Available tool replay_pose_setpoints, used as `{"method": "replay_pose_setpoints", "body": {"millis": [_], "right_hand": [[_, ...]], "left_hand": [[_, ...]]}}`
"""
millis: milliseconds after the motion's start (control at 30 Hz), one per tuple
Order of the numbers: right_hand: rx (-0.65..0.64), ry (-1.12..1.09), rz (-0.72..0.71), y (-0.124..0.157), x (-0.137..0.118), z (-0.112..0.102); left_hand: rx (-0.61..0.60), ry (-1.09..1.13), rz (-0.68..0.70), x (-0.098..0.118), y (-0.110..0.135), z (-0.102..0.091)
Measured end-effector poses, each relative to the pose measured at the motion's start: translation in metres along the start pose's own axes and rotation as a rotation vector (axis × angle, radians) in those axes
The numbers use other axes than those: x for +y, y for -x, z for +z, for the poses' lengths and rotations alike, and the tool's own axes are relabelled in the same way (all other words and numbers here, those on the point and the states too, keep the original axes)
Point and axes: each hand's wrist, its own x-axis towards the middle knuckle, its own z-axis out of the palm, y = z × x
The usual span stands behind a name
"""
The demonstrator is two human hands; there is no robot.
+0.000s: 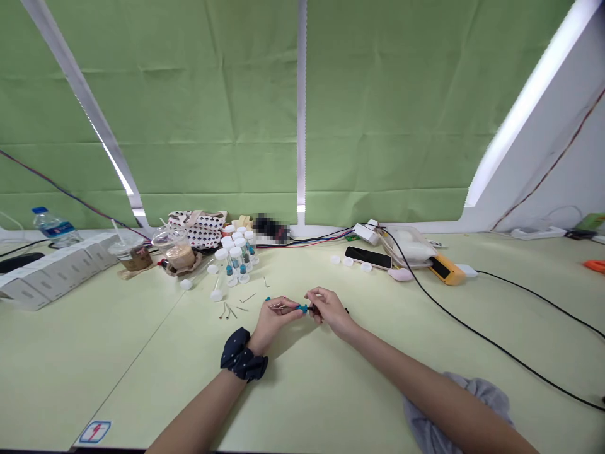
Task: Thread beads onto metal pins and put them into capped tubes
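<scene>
My left hand [276,318], with a dark dotted scrunchie [242,356] on its wrist, pinches a small teal plastic piece [301,308] between thumb and fingers. A thin metal rod lies along those fingers, and a second teal bit [268,299] shows beyond them. From the right, my right hand [332,312] closes its fingertips on a small dark part [311,308] that meets the teal piece. Its exact kind is too small to make out. Several loose hex keys and small screws [227,310] lie on the table left of my left hand.
Clear tubes with white caps [236,255], some holding teal pieces, stand behind on the left. Nearby are drink cups [177,252] and white boxes [51,274]. At right lie a phone [368,256], white caps [348,261], a yellow meter [447,270] and a black cable [454,323].
</scene>
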Motion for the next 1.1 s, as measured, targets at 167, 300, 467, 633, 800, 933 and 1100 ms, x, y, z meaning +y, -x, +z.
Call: {"method": "replay_pose_setpoints", "body": {"millis": [167,300,467,633,800,933,1100], "right_hand": [[-0.168,-0.028,0.11,0.007,-0.007,0.004],[-0.252,0.071,0.11,0.01,-0.01,0.003],[-0.203,0.06,-0.072,0.008,-0.016,-0.002],[-0.194,0.122,-0.041,0.007,-0.016,-0.004],[-0.261,0.173,-0.022,0.01,-0.015,-0.003],[-0.228,0.121,-0.091,0.012,-0.022,-0.002],[-0.192,0.118,-0.068,0.01,-0.025,-0.004]], "left_hand": [[0.108,-0.019,0.024,-0.001,-0.002,-0.006],[0.129,-0.006,0.045,0.0,-0.002,-0.008],[0.139,0.007,0.029,0.001,-0.002,-0.007],[0.14,0.023,0.029,-0.001,-0.003,-0.007],[0.15,-0.013,0.038,0.0,-0.004,-0.011],[0.165,0.008,0.023,0.001,-0.004,-0.011],[0.142,0.024,0.02,0.0,-0.003,-0.009]]}}
